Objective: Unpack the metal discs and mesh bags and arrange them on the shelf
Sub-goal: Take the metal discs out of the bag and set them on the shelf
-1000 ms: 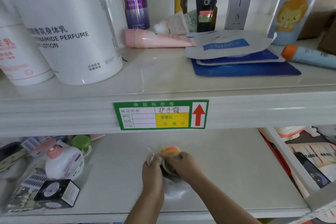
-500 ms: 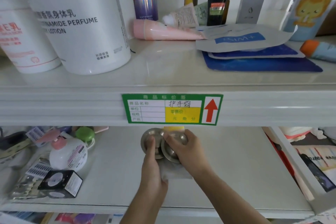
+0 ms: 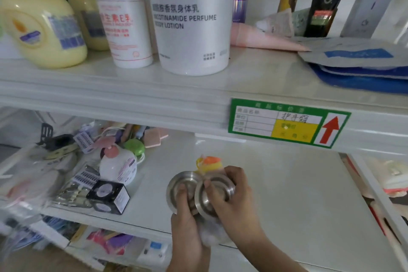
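Note:
Two round metal discs are held side by side above the lower shelf (image 3: pixel 287 201). My left hand (image 3: pixel 187 227) grips the left metal disc (image 3: pixel 176 185), thumb pressed on its face. My right hand (image 3: pixel 234 201) grips the right metal disc (image 3: pixel 209 192), which overlaps the left one. Just behind the discs lies a yellow and orange mesh bag (image 3: pixel 209 162) on the shelf. Crumpled clear plastic wrapping (image 3: pixel 212 234) hangs between my palms under the discs.
At the lower shelf's left lie a pink-capped white bottle (image 3: pixel 118 170), a black box (image 3: pixel 108 196), a green round case (image 3: pixel 134 147) and several packets. The upper shelf carries a large white lotion tub (image 3: pixel 189 20), yellow bottles (image 3: pixel 42 28), tubes and blue sachets (image 3: pixel 357 68). A green price label (image 3: pixel 287 126) marks its edge.
Both hands pulled the two metal discs out of the wrapping and lifted them toward me, now nearer the shelf's front. The view swung to the left.

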Tool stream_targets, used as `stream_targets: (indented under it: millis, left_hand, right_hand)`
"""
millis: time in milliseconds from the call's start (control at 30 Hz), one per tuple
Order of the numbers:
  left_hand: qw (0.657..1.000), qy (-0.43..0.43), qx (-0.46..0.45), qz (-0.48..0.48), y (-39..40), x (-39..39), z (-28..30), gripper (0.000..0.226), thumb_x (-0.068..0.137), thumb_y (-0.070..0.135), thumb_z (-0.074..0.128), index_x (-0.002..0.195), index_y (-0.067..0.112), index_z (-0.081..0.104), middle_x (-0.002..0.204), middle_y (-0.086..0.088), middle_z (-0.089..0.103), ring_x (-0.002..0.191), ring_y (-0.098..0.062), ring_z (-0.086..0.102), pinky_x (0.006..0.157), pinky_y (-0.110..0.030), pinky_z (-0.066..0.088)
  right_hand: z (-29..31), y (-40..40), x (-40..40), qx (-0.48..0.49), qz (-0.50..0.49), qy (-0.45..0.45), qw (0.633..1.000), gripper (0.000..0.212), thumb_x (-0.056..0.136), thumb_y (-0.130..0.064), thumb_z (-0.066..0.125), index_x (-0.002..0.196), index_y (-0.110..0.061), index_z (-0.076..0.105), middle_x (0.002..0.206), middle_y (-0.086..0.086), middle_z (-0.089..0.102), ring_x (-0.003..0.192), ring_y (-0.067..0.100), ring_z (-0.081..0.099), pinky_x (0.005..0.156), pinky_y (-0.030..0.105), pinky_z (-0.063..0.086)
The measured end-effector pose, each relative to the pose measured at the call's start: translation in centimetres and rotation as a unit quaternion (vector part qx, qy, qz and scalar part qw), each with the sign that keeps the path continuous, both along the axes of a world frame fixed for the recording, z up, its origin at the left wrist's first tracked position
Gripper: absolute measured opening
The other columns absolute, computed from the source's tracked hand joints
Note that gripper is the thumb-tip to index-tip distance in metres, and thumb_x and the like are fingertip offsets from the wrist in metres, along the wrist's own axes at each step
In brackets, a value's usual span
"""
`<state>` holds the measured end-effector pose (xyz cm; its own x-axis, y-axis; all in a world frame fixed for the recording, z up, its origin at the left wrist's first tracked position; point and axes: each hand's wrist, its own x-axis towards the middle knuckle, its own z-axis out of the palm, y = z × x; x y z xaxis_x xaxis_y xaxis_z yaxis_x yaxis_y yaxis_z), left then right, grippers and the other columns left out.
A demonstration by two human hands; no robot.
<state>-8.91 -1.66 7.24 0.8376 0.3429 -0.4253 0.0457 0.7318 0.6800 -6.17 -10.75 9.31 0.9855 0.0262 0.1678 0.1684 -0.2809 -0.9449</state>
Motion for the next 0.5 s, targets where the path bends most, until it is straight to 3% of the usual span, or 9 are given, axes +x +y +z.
stream_targets:
  millis: [133,200,267,367,433,500]
  left_hand:
    - [0.992,0.025,-0.118,0.020,0.0,1.0,-1.2,0.095,0.046,0.055,0.088,0.118,-0.004,0.066,0.123,-0.031,0.065,0.114,-0.046,0.063,0.107,-0.062,0.039]
    - [0.989,0.017,-0.144,0.011,-0.1,1.5,-1.4,0.100,0.044,0.051,0.091,0.121,-0.006,0.064,0.125,-0.033,0.063,0.116,-0.046,0.061,0.109,-0.059,0.037]
    - [0.993,0.003,-0.118,-0.014,-0.3,1.0,-0.4,0.089,0.054,0.049,0.088,0.122,-0.004,0.064,0.124,-0.029,0.065,0.112,-0.039,0.066,0.105,-0.052,0.044]
    - [0.999,-0.009,-0.035,-0.039,-0.7,0.6,-0.4,0.045,0.086,0.045,0.066,0.117,0.011,0.064,0.113,-0.012,0.071,0.088,-0.012,0.075,0.078,-0.032,0.058]
    - [0.997,-0.023,-0.053,-0.060,-1.0,0.9,-0.9,0.049,0.087,0.035,0.069,0.123,0.001,0.061,0.117,-0.022,0.070,0.100,-0.023,0.073,0.082,-0.036,0.057]
    - [0.997,-0.033,-0.022,-0.068,-1.7,1.2,-0.7,0.031,0.093,0.018,0.059,0.114,-0.004,0.064,0.099,-0.023,0.076,0.089,-0.029,0.076,0.069,-0.034,0.060]
  right_hand:
    - [-0.7,0.7,0.2,0.108,-0.066,0.042,0.991,0.010,0.088,-0.022,0.072,0.085,-0.016,0.065,0.075,-0.006,0.072,0.065,0.005,0.067,0.064,0.024,0.051]
    - [-1.0,0.8,0.5,0.174,-0.092,0.082,0.977,0.023,0.095,-0.025,0.062,0.078,-0.010,0.065,0.067,0.000,0.068,0.066,0.012,0.063,0.066,0.028,0.048]
    - [-0.8,0.6,0.8,0.247,-0.107,0.132,0.954,0.030,0.098,-0.027,0.057,0.076,-0.010,0.067,0.070,0.002,0.067,0.071,0.017,0.061,0.073,0.032,0.047]
    - [0.0,0.2,1.2,0.303,-0.102,0.171,0.932,0.031,0.098,-0.029,0.056,0.076,-0.013,0.071,0.077,0.008,0.069,0.077,0.021,0.062,0.079,0.037,0.047]
    - [0.5,-0.2,1.3,0.300,-0.099,0.164,0.934,0.032,0.098,-0.028,0.057,0.076,-0.011,0.072,0.078,0.012,0.071,0.078,0.022,0.065,0.078,0.038,0.050]
    - [0.8,-0.5,1.4,0.290,-0.094,0.157,0.940,0.032,0.098,-0.026,0.058,0.077,-0.008,0.074,0.081,0.016,0.075,0.078,0.023,0.069,0.079,0.039,0.054]
